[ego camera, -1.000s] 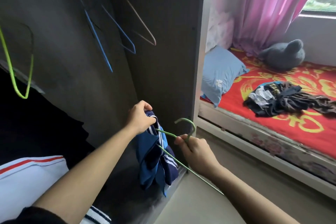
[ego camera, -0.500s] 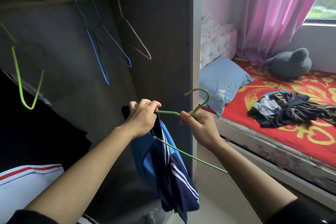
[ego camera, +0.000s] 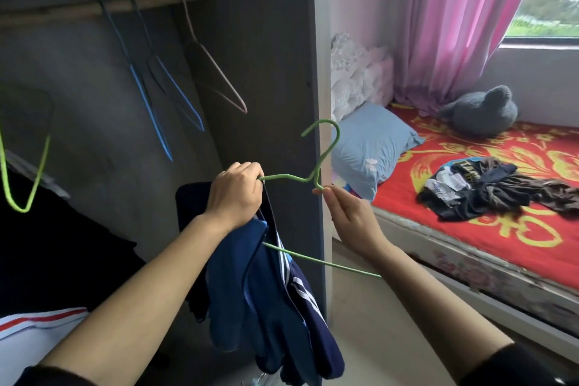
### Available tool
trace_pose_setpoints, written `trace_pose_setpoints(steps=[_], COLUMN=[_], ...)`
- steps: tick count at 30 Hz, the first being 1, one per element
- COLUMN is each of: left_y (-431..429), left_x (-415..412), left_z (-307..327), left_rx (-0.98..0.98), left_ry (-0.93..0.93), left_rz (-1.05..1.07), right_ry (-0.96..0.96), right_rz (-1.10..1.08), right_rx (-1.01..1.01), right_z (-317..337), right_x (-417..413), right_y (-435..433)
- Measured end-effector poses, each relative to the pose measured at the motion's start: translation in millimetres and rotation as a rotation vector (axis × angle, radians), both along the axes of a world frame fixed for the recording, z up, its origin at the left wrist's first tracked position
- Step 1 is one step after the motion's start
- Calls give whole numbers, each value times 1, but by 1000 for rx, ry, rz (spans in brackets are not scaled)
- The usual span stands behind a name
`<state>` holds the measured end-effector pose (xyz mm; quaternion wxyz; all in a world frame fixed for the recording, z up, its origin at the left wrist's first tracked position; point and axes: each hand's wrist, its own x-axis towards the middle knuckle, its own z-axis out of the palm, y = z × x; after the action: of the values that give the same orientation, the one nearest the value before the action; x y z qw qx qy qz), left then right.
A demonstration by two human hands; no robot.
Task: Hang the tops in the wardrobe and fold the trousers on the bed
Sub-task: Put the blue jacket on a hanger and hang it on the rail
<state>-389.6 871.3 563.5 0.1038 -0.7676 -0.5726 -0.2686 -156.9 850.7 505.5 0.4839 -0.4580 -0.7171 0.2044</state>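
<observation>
Gripping blue top (ego camera: 250, 291) and green hanger (ego camera: 327, 155), left hand (ego camera: 235, 194) hides their junction.

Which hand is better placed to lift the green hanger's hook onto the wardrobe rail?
Probably the right hand: it pinches the green hanger just below its free hook, so it can steer it to the rail. The left hand grips the hanger's shoulder together with the blue top.

Your left hand (ego camera: 236, 194) covers one shoulder of the green hanger (ego camera: 319, 163), and the blue top (ego camera: 266, 307) hides the wire below it. The bottom wire's far end runs behind the arm of your right hand (ego camera: 347, 216). Beyond that hand, the dark pile of clothes (ego camera: 488, 194) on the bed (ego camera: 470, 260) is too tangled to tell tops from trousers.
</observation>
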Motion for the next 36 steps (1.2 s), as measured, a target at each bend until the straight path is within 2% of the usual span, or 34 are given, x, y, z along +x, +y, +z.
trace_pose_setpoints(steps=[6,10,12,13,15,16,18,22,25,28,32,36], left_y=[-2,-4,-4,-4,-6,-8,-13,-22,-29,-35,-30,-15], left_x=[26,23,13,8,4,4,6,9,9,8,-14,-56], left_z=[6,5,6,7,11,13,16,27,39,55,60,26], left_rx=[76,154,163,167,173,175,175,209,253,317,350,213], left_ry=[15,39,27,23,23,23,21,-14,-42,-107,-125,-134], left_rz=[-58,-1,42,55,68,69,71,55,27,-5,58,161], right_ry=[-59,-203,-233,-223,-254,-325,-497,-621,-657,-592,-369,-122], right_rz=[47,-231,-234,-165,-2,33,64,98,19,-49,-106,-206], right_rx=[107,425,495,458,188,23,-169,-352,-410,-435,-492,-525], right_z=[-4,-29,-44,-50,-57,-63,-80,-109,-127,-139,-142,-120], right_x=[-19,-24,-24,-24,-28,-32,-41,-60,-65,-57,-31,1], right_y=[9,1,-10,-15,-21,-20,-15,-15,-19,-19,-12,1])
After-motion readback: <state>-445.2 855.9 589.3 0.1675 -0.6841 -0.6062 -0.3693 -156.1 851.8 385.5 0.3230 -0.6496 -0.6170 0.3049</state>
